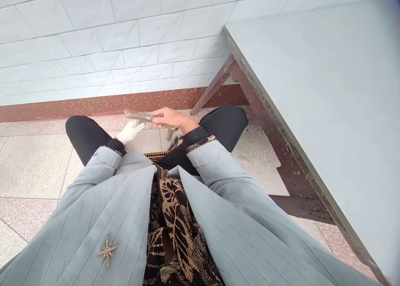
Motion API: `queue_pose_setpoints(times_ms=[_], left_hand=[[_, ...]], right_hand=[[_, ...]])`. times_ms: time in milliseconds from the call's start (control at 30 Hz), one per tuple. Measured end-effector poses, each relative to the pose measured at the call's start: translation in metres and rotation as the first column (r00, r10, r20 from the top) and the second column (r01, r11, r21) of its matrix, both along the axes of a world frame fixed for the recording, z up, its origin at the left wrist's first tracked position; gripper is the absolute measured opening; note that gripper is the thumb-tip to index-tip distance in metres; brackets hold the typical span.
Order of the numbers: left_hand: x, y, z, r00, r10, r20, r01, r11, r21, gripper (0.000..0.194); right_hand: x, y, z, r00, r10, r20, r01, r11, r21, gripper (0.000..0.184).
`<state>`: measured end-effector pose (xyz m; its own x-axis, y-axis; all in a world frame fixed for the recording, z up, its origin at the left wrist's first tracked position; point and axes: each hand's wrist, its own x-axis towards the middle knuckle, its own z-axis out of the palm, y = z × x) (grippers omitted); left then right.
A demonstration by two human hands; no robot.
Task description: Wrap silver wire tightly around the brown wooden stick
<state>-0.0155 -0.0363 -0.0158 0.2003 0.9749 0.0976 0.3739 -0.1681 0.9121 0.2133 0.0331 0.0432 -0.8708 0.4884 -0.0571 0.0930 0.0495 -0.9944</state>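
Note:
My right hand, bare, is closed around a brownish stick-like tool with a band of pale wrapping near the fingers. The tool's thick end points left and lies over my left hand; its exact kind does not show. My left hand wears a whitish glove. Its fingers are curled just under the tool, and what they hold, if anything, cannot be made out. A greyish-brown stub shows below my right hand, partly hidden by it.
On the right stands a pale-topped table with dark reddish-brown legs. White wall tiles rise ahead above a brown skirting band. Speckled floor tiles lie at the left. My bent knees flank the hands.

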Motion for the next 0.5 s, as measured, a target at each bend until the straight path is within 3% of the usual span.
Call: queue_pose_setpoints(times_ms=[100,167,300,400,500], left_hand=[[0.009,-0.01,0.014,0.991,-0.013,0.13,0.009,0.999,0.039,0.052],[0.014,-0.013,0.028,0.99,0.031,0.14,-0.041,0.997,0.062,0.047],[0.023,-0.015,0.059,0.987,0.158,-0.036,-0.153,0.981,0.118,0.031],[0.034,-0.018,0.079,0.98,0.172,-0.104,-0.148,0.968,0.203,0.031],[0.045,-0.023,0.095,0.96,0.168,-0.226,-0.112,0.965,0.239,0.031]], right_hand=[[0.0,-0.002,0.022,0.993,-0.099,-0.061,0.093,0.992,-0.09,0.028],[0.001,-0.005,0.04,0.988,-0.152,-0.041,0.145,0.978,-0.147,0.03],[0.006,-0.018,0.079,0.965,-0.259,0.048,0.262,0.934,-0.241,0.025],[0.015,-0.033,0.104,0.934,-0.352,0.057,0.351,0.88,-0.32,0.021],[0.031,-0.047,0.118,0.927,-0.372,0.04,0.362,0.865,-0.346,0.012]])
